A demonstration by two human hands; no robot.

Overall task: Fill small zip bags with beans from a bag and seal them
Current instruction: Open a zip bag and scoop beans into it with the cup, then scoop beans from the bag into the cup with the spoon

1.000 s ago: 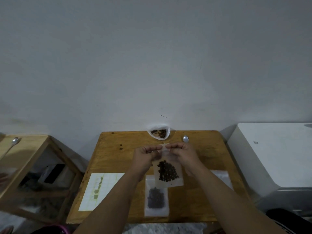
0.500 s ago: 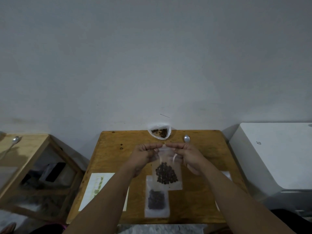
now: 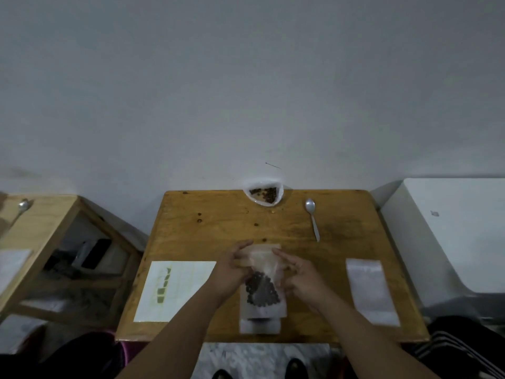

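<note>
A small clear zip bag (image 3: 263, 292) with dark beans in its lower half lies over another filled zip bag (image 3: 259, 327) near the table's front edge. My left hand (image 3: 231, 269) grips its upper left corner, thumb raised. My right hand (image 3: 302, 279) holds its upper right edge with curled fingers. The bag's top is crumpled between the two hands. The open white source bag (image 3: 250, 193) with beans stands at the table's far edge against the wall.
A metal spoon (image 3: 312, 216) lies at the back right of the wooden table (image 3: 207, 231). A stack of empty zip bags (image 3: 371, 292) sits front right, a white label sheet (image 3: 180, 291) front left. A white appliance (image 3: 451, 231) stands right, a wooden stand (image 3: 49, 214) left.
Both hands have come down and toward me with the filled bag, from held upright by its top edge to lying on the other filled bag. The spoon is now uncovered.
</note>
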